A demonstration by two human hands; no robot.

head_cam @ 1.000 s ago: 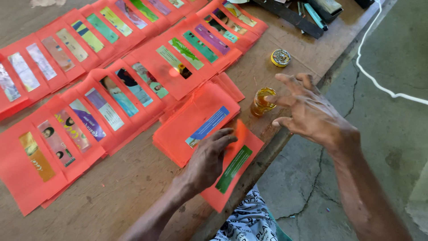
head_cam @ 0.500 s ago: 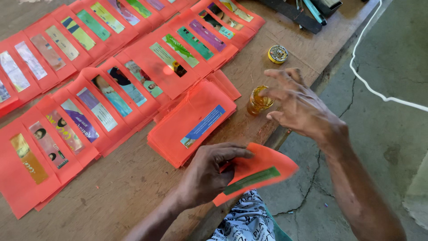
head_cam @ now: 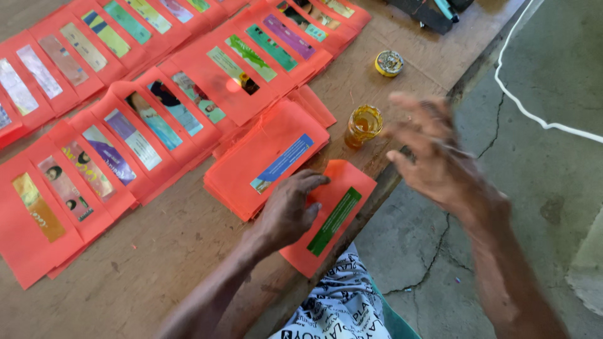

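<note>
My left hand (head_cam: 289, 210) presses flat on an orange envelope with a green label (head_cam: 333, 216), which lies at the table's near edge and partly overhangs it. Just to its left sits a stack of orange envelopes (head_cam: 267, 157) whose top one carries a blue label. My right hand (head_cam: 430, 150) hovers blurred above the table edge, fingers spread, holding nothing. It is close to a small glass jar of amber liquid (head_cam: 363, 124).
Rows of overlapping orange envelopes with coloured strips (head_cam: 125, 113) cover the wooden table (head_cam: 157, 263). A small round yellow tin (head_cam: 389, 63) stands near the far edge. A white cable (head_cam: 521, 107) runs over the cracked concrete floor at right.
The green-labelled envelope was lifted and bent half a second ago; it now lies flat again under my left hand. My right hand has dropped lower and nearer to me.
</note>
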